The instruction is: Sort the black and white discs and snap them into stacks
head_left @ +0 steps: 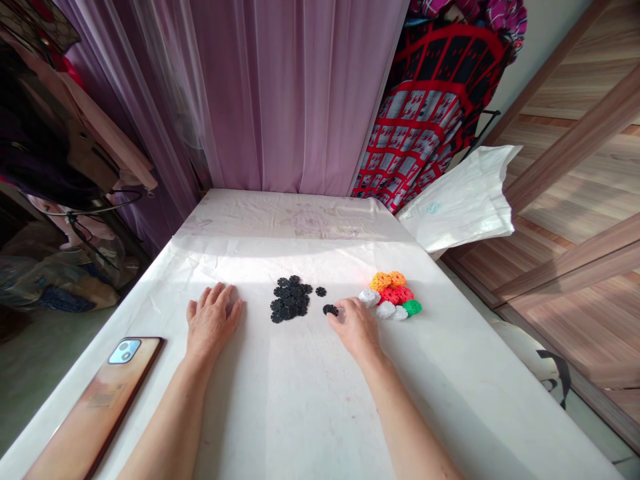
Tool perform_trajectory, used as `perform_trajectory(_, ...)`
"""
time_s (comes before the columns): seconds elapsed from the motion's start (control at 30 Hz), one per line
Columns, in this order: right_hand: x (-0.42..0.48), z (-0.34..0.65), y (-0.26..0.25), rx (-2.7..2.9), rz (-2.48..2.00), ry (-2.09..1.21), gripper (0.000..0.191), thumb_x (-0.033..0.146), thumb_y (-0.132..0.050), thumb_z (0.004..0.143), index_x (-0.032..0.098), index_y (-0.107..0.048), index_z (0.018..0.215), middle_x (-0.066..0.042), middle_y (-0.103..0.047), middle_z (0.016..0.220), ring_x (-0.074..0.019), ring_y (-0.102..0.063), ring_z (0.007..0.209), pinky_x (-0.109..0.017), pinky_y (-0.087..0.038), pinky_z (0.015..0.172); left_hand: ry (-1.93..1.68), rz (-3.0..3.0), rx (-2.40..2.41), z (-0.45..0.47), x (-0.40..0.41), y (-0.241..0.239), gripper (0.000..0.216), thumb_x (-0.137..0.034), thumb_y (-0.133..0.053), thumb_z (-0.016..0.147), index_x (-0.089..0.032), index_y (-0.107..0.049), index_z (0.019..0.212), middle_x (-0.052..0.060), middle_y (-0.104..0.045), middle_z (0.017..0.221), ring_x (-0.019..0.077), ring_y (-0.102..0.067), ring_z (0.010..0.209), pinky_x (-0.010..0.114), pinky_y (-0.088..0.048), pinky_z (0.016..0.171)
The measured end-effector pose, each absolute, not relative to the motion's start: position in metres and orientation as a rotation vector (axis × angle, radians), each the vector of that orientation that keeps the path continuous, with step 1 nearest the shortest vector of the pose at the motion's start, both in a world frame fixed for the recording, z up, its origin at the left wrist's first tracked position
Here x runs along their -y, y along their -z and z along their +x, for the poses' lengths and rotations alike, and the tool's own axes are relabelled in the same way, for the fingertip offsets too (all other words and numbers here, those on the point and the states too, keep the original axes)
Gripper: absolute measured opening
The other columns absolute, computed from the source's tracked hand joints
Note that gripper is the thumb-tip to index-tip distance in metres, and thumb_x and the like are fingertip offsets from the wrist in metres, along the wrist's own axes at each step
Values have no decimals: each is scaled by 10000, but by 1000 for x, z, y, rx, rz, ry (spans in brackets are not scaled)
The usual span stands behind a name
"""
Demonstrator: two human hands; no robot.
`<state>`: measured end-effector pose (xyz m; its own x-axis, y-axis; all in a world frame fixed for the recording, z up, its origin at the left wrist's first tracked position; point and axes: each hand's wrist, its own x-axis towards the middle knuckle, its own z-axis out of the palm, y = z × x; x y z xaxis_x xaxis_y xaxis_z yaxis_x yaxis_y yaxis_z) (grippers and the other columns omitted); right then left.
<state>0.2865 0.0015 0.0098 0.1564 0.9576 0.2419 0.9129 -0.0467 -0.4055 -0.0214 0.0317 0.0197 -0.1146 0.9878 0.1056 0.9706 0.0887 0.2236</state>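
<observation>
Left forearm is laid straight forward on the table [300, 413], wrist down. Left hand [213, 320] is set flat, palm down, fingers [220, 293] stretched out and slightly apart. Nothing is held by it; only the tablecloth is touched.

Right forearm is run in from the lower right, and the right hand [353, 327] is angled inward with the knuckles raised. Its fingers are curled and drawn together, with thumb and forefinger closed on the rim of a black disc [330, 309] (toothed edge, lying low at the table; whether it is lifted cannot be told).

Relative to the right fingertips:
- black pile [290, 298] is found just to their left, between the two hands, nearer the right one
- loose black disc [321, 291] is found just beyond them, beside the pile, not touching it
- coloured pile [395, 297] (orange, red, white and green discs) is seen close by on the far side of the knuckles, its white pieces just beside the hand

A phone [100, 400] is laid face down, well apart from the left fingers, out past the left forearm near the table edge.

A white bag [465, 200] is seen off the far right corner; a greenish print is carried on it, too small to be read.
</observation>
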Motion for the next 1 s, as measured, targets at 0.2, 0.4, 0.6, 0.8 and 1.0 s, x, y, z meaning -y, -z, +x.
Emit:
perform_trajectory(0.2, -4, 280, -16, 1809, -2016, -124, 94, 227, -686, 834, 221, -717, 922, -59, -708, 986, -222, -654, 919, -313, -459, 759, -365, 2047, -2255, -22, -32, -19, 578, -480, -322, 1019, -176, -545, 1457, 137, -463, 1600, 356, -348, 1504, 592, -272, 1202)
perform_trajectory(0.4, -3, 279, -22, 1843, -2061, -183, 169, 244, -652, 862, 208, -719, 1012, -84, -709, 1066, -242, -659, 979, -333, -474, 811, -374, 2044, -2264, -21, -32, -20, 561, -470, -346, 1018, -185, -545, 1458, 133, -465, 1599, 352, -358, 1500, 591, -274, 1203)
perform_trajectory(0.6, -15, 274, -43, 1883, -2129, -285, 278, 268, -595, 921, 211, -695, 1174, -95, -699, 1203, -228, -666, 1039, -327, -470, 886, -377, 2044, -2266, -21, -32, -19, 558, -471, -346, 1018, -193, -551, 1456, 128, -473, 1595, 352, -363, 1497, 588, -271, 1206)
perform_trajectory(0.8, -49, 255, -67, 2011, -2342, -364, 316, 366, -576, 960, 207, -683, 1212, -131, -690, 1237, -258, -669, 1118, -327, -472, 850, -415, 2046, -2261, -23, -33, -16, 554, -472, -358, 1011, -203, -563, 1449, 131, -483, 1587, 356, -367, 1492, 596, -274, 1203)
perform_trajectory(1.0, -70, 252, -74, 2155, -2362, -403, 298, 331, -607, 921, 187, -711, 1161, -138, -709, 1247, -269, -667, 1137, -317, -470, 836, -389, 2043, -2260, -23, -33, -17, 561, -470, -353, 1011, -193, -556, 1455, 131, -474, 1594, 357, -363, 1495, 598, -274, 1202)
